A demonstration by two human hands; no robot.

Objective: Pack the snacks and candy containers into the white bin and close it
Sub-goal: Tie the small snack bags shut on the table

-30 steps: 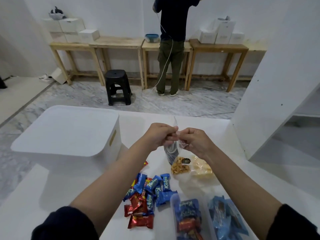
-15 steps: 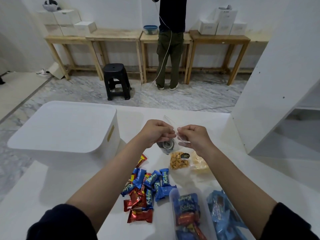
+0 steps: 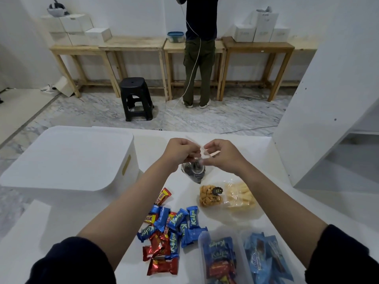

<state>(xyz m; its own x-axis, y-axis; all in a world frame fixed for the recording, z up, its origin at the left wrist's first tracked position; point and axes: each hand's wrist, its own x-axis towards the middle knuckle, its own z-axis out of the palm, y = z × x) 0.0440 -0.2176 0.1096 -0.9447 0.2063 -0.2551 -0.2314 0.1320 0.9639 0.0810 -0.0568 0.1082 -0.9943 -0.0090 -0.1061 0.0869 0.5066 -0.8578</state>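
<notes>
A white-walled room with a marble floor holds a row of wooden benches at twelve o'clock, where a person stands with their back turned, and a black stool (image 3: 136, 99) at eleven. Nearer, the white table (image 3: 67, 226) carries everything for the job. The white bin (image 3: 67, 158) sits at ten o'clock with its lid on, so nothing looks packed yet. At five o'clock two clear candy containers (image 3: 223, 261) stand side by side, filled with blue wrapped sweets; just beside them at six lies a loose heap of blue and red wrapped candies (image 3: 170, 228). At two o'clock of that heap rest two small snack bags touching each other — an orange snack bag (image 3: 209, 196) and a pale snack bag (image 3: 239, 195). Smallest is the clear bag of dark cookies (image 3: 193, 171), hanging just above the table at centre. It looks light and thin-skinned, slippery plastic with brittle contents, so I would take it by the top seal rather than squeeze the body. The left hand (image 3: 181, 151) has its fingers curled tight, pinching the bag's top edge; the right hand (image 3: 222, 155) pinches the same strip from the other side, thumb and forefinger closed on it, the remaining fingers loosely bent — likely sealing the mouth before packing.
</notes>
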